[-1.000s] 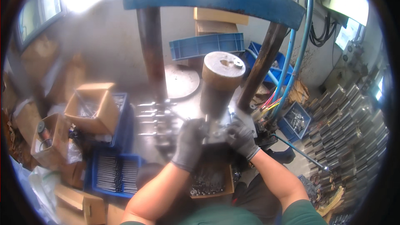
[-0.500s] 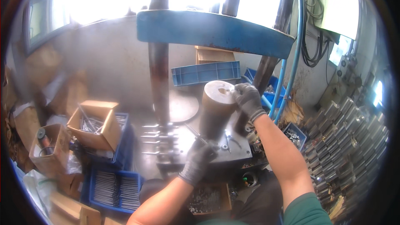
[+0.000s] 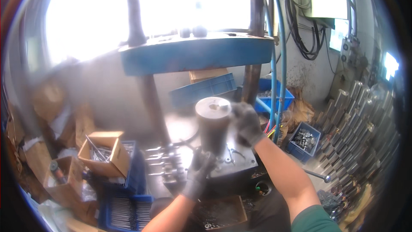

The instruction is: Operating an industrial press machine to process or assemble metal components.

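Dropping slightly, the right hand (image 3: 248, 124) is curling its fingers beside the upper rim of the metal cylinder (image 3: 213, 125), which is standing behind the front edge of the bench (image 3: 245, 162); the left hand (image 3: 201, 165) is curling near that edge. Blur is hiding whether either is gripping anything.

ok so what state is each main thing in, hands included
Grey metal cylinder, upright
Silvery plier-shaped tool, lying flat, legs spread
Brown cardboard box, open, holding metal rods
Long blue plastic crate, tilted
Small blue plastic bin, open, holding loose metal parts
Left grey-gloved hand, curled, grip unclear
Right grey-gloved hand, beside cylinder's top, blurred
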`<state>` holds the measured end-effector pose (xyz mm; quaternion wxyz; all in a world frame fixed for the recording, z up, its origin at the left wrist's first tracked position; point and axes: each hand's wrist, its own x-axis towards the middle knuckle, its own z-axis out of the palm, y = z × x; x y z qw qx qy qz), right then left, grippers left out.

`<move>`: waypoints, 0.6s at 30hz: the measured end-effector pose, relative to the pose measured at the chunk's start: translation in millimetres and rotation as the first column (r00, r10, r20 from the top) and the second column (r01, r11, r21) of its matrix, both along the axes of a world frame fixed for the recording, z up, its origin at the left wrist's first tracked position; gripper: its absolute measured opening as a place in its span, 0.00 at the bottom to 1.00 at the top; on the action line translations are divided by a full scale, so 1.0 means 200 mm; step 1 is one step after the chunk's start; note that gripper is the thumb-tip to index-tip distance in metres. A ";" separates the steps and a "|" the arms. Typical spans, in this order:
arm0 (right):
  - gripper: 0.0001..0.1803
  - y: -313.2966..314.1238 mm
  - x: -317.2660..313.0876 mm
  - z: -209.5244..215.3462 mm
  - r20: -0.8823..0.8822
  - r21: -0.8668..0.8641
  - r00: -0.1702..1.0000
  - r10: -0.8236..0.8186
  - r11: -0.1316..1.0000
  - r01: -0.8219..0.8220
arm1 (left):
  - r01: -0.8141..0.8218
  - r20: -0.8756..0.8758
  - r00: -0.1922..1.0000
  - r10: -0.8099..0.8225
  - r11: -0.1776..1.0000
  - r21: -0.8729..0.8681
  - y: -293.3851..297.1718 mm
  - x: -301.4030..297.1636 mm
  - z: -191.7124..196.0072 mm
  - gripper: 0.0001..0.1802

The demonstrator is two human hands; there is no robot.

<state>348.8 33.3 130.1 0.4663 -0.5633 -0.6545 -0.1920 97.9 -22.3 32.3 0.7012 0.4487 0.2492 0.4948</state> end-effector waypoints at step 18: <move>0.20 -0.84 -0.11 -0.66 -0.078 -0.790 0.881 0.468 0.510 -0.341 | 0.011 -0.247 0.851 0.463 0.456 0.890 0.90 0.50 0.62 0.26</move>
